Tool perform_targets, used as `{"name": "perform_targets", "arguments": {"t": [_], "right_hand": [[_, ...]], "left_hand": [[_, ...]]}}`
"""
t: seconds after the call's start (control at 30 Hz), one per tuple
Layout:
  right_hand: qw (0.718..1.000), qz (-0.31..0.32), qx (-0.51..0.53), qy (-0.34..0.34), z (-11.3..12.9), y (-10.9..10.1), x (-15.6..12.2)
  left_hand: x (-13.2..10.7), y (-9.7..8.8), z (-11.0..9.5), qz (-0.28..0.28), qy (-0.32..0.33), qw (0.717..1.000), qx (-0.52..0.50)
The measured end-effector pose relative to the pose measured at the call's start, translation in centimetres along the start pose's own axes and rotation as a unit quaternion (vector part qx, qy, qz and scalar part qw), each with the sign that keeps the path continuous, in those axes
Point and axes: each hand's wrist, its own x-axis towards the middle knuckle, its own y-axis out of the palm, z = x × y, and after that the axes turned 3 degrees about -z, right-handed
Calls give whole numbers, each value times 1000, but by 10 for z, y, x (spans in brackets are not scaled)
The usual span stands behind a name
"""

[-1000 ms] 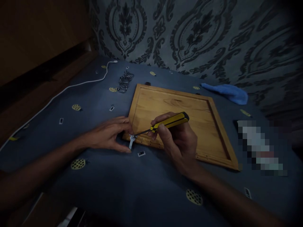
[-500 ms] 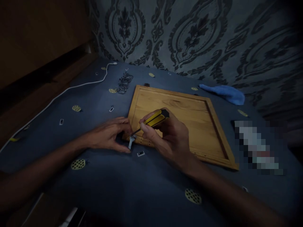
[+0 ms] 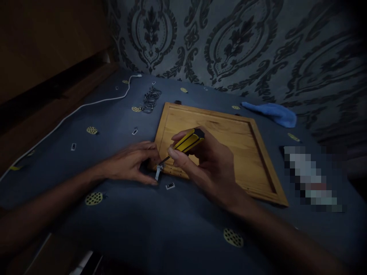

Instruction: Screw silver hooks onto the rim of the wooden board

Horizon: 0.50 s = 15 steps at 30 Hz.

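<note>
A framed wooden panel [image 3: 220, 133], like a cabinet door, lies flat on the dark blue patterned cloth. At its near left corner a small metal hinge [image 3: 158, 172] sits on the edge, one arm sticking out toward me. My left hand [image 3: 134, 162] is curled around that corner, thumb by the hinge's outer end and fingers on the panel's edge. A yellow-and-black screwdriver [image 3: 189, 140] is gripped in my right hand [image 3: 213, 168]. Slanting down to the left, its tip meets the hinge. Any screw under the tip is too small to make out.
A heap of wire-like metal pieces [image 3: 151, 100] lies beyond the panel's left side. A white cable [image 3: 97, 103] runs along the left. A blue cloth [image 3: 272, 112] lies at the back right, a blurred-out object [image 3: 312, 179] at the right. Wooden furniture [image 3: 54, 49] stands left, patterned fabric behind.
My right hand and the screwdriver handle have turned slightly, with the fingers shifted on the handle. The tip stays at the hinge, and my left hand has hardly moved.
</note>
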Motion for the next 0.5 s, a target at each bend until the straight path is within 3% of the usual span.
{"name": "perform_targets", "arguments": {"t": [0.5], "right_hand": [[998,-12,-58,13,-4,-6,1]], "left_hand": [[2,-3,-4,8,9,1000,-19]]}}
